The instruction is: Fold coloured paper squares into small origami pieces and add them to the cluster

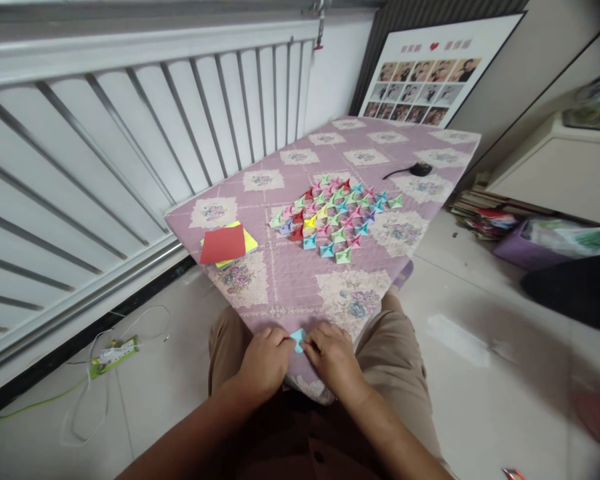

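Light-blue paper (pixel 299 339), seemingly part-folded, is pinched by the left hand (pixel 268 358) and right hand (pixel 334 355). Many folded pieces (pixel 335 219) stand done; flat sheets (pixel 224 245) lie stacked, unfolded.

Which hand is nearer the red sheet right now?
Left. The left hand is below and right of the red sheet in view; the right hand is farther right, beyond the blue paper.

Near tabletop (pixel 295 283): open strip before the folded pieces (pixel 339 235)
Left obstacle: paper stack (pixel 223 244)
Far obstacle: black corded object (pixel 421 169)
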### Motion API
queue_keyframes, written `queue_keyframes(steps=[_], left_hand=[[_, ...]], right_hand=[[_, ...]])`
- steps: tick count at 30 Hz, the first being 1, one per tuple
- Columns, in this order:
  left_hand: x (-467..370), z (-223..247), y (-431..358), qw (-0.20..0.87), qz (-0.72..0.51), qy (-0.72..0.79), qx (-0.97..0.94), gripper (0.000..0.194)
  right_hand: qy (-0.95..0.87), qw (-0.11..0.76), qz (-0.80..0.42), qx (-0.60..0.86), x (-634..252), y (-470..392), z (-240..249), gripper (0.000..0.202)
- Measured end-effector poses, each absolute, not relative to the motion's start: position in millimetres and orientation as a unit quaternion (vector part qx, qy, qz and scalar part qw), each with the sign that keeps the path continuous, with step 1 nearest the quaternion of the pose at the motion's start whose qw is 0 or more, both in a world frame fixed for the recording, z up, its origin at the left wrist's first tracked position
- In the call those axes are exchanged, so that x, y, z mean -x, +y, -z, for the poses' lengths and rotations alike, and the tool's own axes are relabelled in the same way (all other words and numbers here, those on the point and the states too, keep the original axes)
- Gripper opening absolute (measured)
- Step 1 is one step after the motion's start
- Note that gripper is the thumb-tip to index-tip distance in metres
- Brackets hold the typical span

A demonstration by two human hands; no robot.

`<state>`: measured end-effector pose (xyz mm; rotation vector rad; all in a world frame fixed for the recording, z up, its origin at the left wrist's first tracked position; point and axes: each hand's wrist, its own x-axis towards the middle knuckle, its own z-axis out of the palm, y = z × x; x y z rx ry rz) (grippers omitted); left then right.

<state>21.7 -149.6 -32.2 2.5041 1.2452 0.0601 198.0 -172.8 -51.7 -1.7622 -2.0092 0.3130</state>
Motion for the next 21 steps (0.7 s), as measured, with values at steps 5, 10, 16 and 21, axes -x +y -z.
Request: queue_keyframes(steps=[5, 10, 16, 21], left_hand=[[-35.7, 26.0, -136.6, 0.199, -0.032, 0.514, -0.834, 0.015], [-44.6, 23.3, -128.8, 0.211, -0.016, 0.517, -0.83, 0.009], [-46.8, 27.1, -128.8, 0.268, -0.075, 0.521, -0.807, 0.007], [-46.9, 34.9, -134.8, 0.339, -0.107, 0.521, -0.776, 0.01]], right_hand=[[-0.715, 0.274, -0.081, 0.638, -199.7, -176.1, 56.2, 0.027], [-0.714, 0.27, -0.057, 0.643, -200.3, -177.2, 66.0, 0.044], [-0.715, 0.226, -0.039, 0.66, -198.2, -181.9, 69.3, 0.048], [-0.716, 0.265, -0.075, 0.641, -200.4, -185.8, 59.7, 0.022]])
